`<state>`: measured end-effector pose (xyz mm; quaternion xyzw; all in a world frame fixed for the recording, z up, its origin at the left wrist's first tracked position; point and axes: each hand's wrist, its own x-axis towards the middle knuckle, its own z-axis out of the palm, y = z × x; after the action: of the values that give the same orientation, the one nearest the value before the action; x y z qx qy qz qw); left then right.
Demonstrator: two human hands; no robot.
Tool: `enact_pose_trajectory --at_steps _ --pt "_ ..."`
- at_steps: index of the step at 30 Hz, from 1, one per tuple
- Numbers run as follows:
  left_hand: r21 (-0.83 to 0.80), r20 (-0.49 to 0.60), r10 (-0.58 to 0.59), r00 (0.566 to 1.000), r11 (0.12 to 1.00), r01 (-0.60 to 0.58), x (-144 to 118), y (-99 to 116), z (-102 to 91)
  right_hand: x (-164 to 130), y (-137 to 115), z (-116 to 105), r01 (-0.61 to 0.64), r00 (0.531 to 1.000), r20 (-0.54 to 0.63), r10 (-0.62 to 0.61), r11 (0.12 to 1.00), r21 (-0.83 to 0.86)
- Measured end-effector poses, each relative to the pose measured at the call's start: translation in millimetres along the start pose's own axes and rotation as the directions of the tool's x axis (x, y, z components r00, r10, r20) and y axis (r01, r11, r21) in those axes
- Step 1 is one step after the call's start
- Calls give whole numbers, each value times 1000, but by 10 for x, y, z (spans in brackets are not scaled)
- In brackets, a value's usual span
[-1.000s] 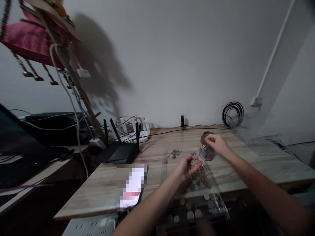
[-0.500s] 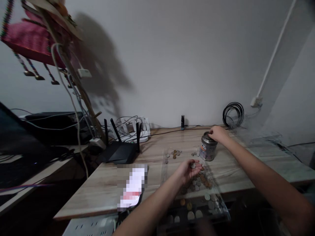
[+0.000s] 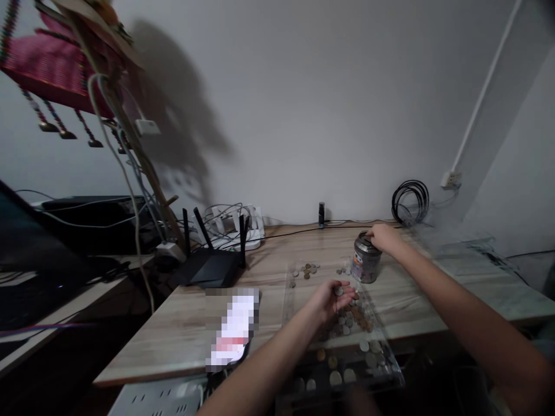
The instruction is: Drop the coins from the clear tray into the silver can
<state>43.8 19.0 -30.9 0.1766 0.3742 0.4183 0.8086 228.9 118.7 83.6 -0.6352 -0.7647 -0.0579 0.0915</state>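
My left hand (image 3: 330, 299) is palm up and cupped, with at least one silver coin (image 3: 339, 291) in it. It hovers over a clear plastic tray (image 3: 387, 344), where silver and copper-coloured coins (image 3: 361, 316) lie scattered. A round metal tin (image 3: 365, 267) with a cartoon print stands upright just behind the tray's right side. The fingers of my right hand (image 3: 385, 238) are pinched together at the top of this tin. Whatever those fingertips may hold is hidden.
A phone (image 3: 234, 332) with a blurred-out screen lies to the left. Behind it are a black router (image 3: 212, 267) and a white rack with cables (image 3: 255, 228). A small dark bottle (image 3: 321, 215) and a coiled black cable (image 3: 410, 201) sit by the wall. A power strip (image 3: 160, 398) is below the table edge.
Almost nothing differs. My right hand stays at the tin's top, and my left hand holds its place above the coins. The whole view has shifted very slightly.
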Motion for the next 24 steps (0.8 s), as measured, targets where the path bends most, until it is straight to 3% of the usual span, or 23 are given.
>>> enact_pose_trajectory --at_steps 2,4,7,9,13,15,17,19,20,22,24 --pt "-41 -31 24 999 999 -25 -55 29 56 -155 -105 3 58 988 -145 -46 995 78" --pt "-103 3 92 996 990 -91 -108 61 110 -382 -256 52 230 960 -196 -198 960 157" --pt "-164 70 205 976 968 -191 -154 95 175 -751 -500 196 473 878 -39 -477 852 224" --pt "-166 114 233 966 963 -213 -161 94 196 -919 -613 289 521 844 20 -536 828 208" --pt "-104 158 183 970 980 -168 -146 50 161 -893 -586 322 500 862 15 -507 854 146" --pt "19 152 135 979 990 -139 -147 39 116 -700 -429 262 396 918 -56 -392 908 138" --pt "242 128 124 984 958 -152 -168 49 63 -437 -211 192 220 968 -155 -197 964 147" --pt "535 83 167 982 824 -186 -213 68 -1 -175 8 152 63 983 -181 -37 988 142" --pt "689 71 205 976 697 -196 -246 74 -39 -67 99 148 13 987 -163 9 991 130" --pt "925 122 264 957 319 -206 -326 68 -134 77 214 165 -28 994 -100 38 995 100" --pt "965 260 249 933 -88 -246 -408 42 -247 118 226 198 -37 998 -52 41 996 78"
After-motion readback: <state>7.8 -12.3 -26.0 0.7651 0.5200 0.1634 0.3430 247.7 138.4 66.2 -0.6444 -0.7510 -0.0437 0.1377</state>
